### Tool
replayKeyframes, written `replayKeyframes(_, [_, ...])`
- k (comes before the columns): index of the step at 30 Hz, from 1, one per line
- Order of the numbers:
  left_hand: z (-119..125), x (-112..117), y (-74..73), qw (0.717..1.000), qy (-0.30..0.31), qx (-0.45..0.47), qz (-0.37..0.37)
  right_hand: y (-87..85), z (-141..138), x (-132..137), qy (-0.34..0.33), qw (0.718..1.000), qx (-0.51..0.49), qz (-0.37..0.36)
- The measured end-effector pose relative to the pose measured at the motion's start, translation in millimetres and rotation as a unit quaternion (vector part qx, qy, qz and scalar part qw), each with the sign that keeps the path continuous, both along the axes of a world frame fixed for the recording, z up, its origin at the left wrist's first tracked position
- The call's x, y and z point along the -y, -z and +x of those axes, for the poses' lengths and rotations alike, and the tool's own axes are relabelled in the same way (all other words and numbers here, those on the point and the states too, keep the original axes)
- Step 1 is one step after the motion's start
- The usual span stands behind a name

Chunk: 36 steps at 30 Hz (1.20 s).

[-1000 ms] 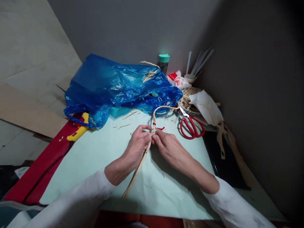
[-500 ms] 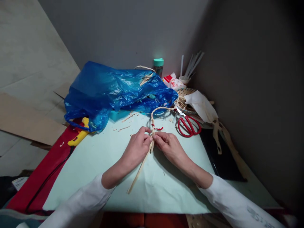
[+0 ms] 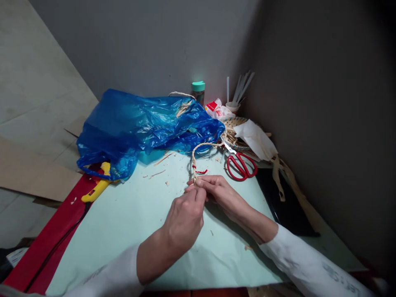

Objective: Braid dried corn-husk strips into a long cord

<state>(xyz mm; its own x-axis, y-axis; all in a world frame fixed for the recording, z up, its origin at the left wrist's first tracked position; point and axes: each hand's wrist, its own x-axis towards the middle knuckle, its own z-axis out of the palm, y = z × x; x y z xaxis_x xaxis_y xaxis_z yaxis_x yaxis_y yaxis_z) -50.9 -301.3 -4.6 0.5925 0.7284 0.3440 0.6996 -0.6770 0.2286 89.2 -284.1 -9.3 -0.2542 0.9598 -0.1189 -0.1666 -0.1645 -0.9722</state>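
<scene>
Head view, clock centred on the hands: a braided cord of pale fibre lies on the bench, its near end at the fingertips. It runs out at 12 o'clock, then curves towards 1 o'clock, to the edge of the blue plastic bag. A red tie encircles it just beyond the fingers.

The right hand pinches the cord's near end between thumb and fingers. The left hand is closed, knuckles up, against the right fingertips; it appears to grip the same end, though its own knuckles hide the hold.

Red-handled scissors lie at 2 o'clock, near the right hand. A woven basket is noted at 1 o'clock, with white paper resting against it. A bottle with a green lid stands upright at 12 o'clock. A yellow corded tool lies at 9 o'clock, partly under the bag. A black flat panel lies at 3 o'clock.
</scene>
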Motion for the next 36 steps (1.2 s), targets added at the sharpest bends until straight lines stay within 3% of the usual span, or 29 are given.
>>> replayKeyframes(5, [-2, 0, -6.6, 0.997, 0.042, 0.057, -0.043, -3.0, 1, -3, 0.000, 1.000, -0.025, -0.012])
replayKeyframes(7, [-6, -7, -13.6, 0.987, -0.013, 0.141, -0.074, -4.1, 2, -3, 0.006, 1.000, -0.020, 0.013])
replayKeyframes(9, [-11, -18, -17.8, 0.958, -0.111, 0.237, -0.115, -3.9, 3, -2, 0.014, 0.999, 0.002, 0.034])
replayKeyframes(10, [-12, -24, -18.0, 0.938, -0.128, 0.278, -0.164, -3.4, 3, -1, 0.015, 0.999, 0.014, 0.041])
replayKeyframes(11, [-13, -30, -16.9, 0.910, -0.105, 0.320, -0.242, -2.7, 3, 0, 0.010, 0.999, 0.021, 0.045])
replayKeyframes(12, [-13, -35, -14.8, 0.868, -0.059, 0.355, -0.343, -2.0, 3, 0, -0.001, 0.999, 0.022, 0.048])
replayKeyframes(14, [-12, -42, -9.3, 0.754, 0.013, 0.410, -0.513, -1.3, 4, 0, -0.028, 0.998, 0.013, 0.059])
replayKeyframes(16, [-10, -44, -5.0, 0.669, 0.032, 0.440, -0.598, -2.8, 6, -1, -0.045, 0.995, 0.034, 0.077])
replayKeyframes(17, [-9, -43, -4.0, 0.652, 0.027, 0.447, -0.612, -4.4, 8, -3, -0.054, 0.992, 0.062, 0.091])
replayKeyframes(20, [-7, -41, -4.6, 0.647, 0.013, 0.448, -0.618, -11.7, 14, -4, -0.101, 0.971, 0.170, 0.135])
replayKeyframes(23, [-7, -40, -5.7, 0.635, -0.010, 0.460, -0.620, -19.1, 19, 0, -0.114, 0.922, 0.323, 0.178])
replayKeyframes(26, [-7, -38, -4.4, 0.638, -0.034, 0.463, -0.614, -25.0, 18, 7, -0.086, 0.826, 0.513, 0.217])
replayKeyframes(30, [-5, -34, -2.1, 0.687, -0.065, 0.441, -0.574, -33.4, 11, 13, -0.067, 0.699, 0.678, 0.217])
replayKeyframes(33, [0, -30, -1.2, 0.716, -0.090, 0.436, -0.538, -39.6, 5, 18, -0.059, 0.666, 0.713, 0.211])
replayKeyframes(36, [2, -27, -0.7, 0.693, -0.096, 0.473, -0.535, -41.5, -3, 24, -0.075, 0.654, 0.720, 0.220])
